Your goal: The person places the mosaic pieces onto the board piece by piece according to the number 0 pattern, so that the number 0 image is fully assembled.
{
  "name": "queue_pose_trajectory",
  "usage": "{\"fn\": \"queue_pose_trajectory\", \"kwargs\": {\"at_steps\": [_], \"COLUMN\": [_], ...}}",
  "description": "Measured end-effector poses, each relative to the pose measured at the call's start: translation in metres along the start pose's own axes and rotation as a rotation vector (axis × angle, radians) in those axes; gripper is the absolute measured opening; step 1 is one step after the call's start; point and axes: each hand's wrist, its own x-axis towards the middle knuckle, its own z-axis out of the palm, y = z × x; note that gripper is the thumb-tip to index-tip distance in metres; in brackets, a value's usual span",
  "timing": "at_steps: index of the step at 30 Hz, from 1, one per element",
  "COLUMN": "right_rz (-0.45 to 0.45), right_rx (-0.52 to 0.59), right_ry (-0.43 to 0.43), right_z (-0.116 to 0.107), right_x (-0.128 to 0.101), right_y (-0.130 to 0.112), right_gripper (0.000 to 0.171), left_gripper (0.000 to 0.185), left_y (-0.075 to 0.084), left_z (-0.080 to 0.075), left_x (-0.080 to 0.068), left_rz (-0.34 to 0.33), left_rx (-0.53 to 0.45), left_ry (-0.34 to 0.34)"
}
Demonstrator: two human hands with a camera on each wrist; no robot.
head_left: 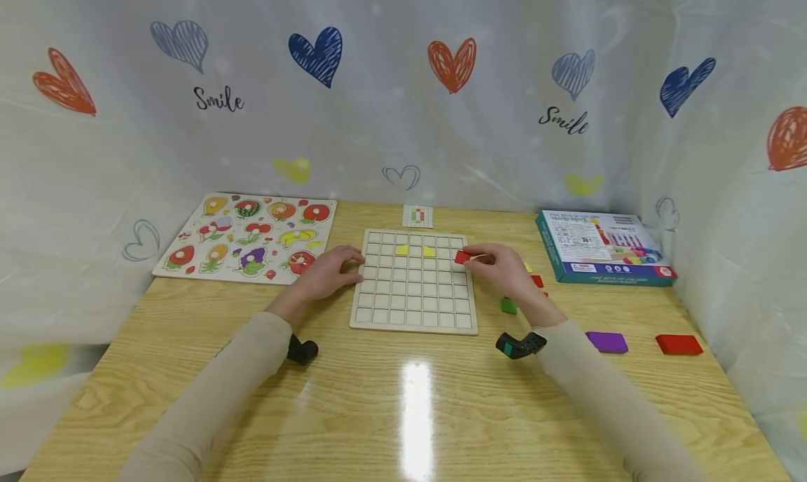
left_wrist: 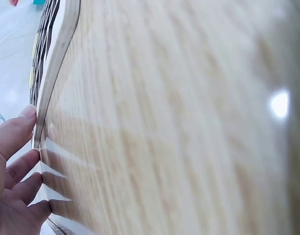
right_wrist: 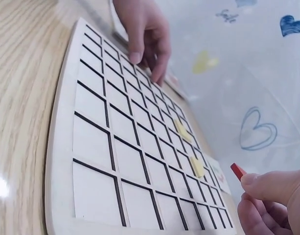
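Head view: hands pinch flat red square.

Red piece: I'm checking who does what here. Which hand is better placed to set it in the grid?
Right. The right hand already pinches the red piece over the grid's right edge; the left hand only rests on its left edge.

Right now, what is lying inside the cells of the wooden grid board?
Two yellow triangle pieces lie in the wooden grid board. The right hand pinches a red piece at its right edge, hiding cells beneath.
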Motion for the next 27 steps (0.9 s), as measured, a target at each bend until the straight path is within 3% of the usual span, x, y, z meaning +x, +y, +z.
{"fn": "queue_pose_trajectory", "kwargs": {"at_steps": [10, 17, 27], "right_rz": [-0.031, -0.087, -0.152], "right_rx": [0.023, -0.053, -0.102], "right_ry": [-0.041, -0.046, -0.088], "right_z": [0.033, 0.048, 0.060], "right_x": [0.033, 0.057, 0.072], "right_y": [-0.011, -0.016, -0.017], "right_gripper": [0.031, 0.033, 0.031], "left_gripper": [0.034, 0.034, 0.034], "left_y": [-0.002, -0.001, -0.002], "left_z": [0.001, 0.000, 0.001], "left_x": [0.002, 0.002, 0.002], "left_rz": [0.004, -0.010, -0.007], "left_rx": [0.014, 0.017, 0.013], "left_ry": [-0.001, 0.001, -0.004]}}
